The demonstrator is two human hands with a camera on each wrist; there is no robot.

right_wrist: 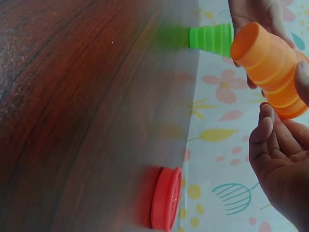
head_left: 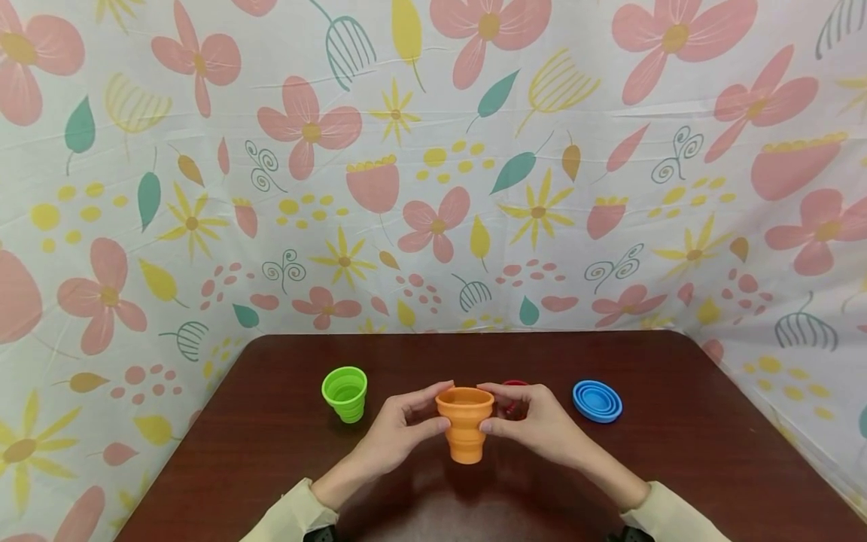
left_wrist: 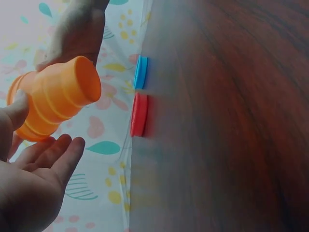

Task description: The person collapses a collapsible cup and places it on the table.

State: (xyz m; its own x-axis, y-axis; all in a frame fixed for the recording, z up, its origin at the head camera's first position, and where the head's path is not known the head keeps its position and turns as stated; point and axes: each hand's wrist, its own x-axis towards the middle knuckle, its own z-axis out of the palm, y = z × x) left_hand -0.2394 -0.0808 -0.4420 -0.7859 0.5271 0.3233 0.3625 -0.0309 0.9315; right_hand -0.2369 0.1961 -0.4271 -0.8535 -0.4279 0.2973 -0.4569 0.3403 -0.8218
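An extended orange collapsible cup is held up off the table between both hands, rim upward. My left hand pinches its left side near the rim with thumb and fingers. On the opposite side, my right hand pinches the rim area the same way. Ridged rings run down the cup's wall, seen from its base end in the left wrist view. Behind the right hand lies a flattened red collapsible cup, mostly hidden in the head view.
A green collapsible cup stands extended at the left of the dark wooden table. A blue collapsible cup lies flattened at the right. Flower-patterned cloth hangs behind the table's far edge.
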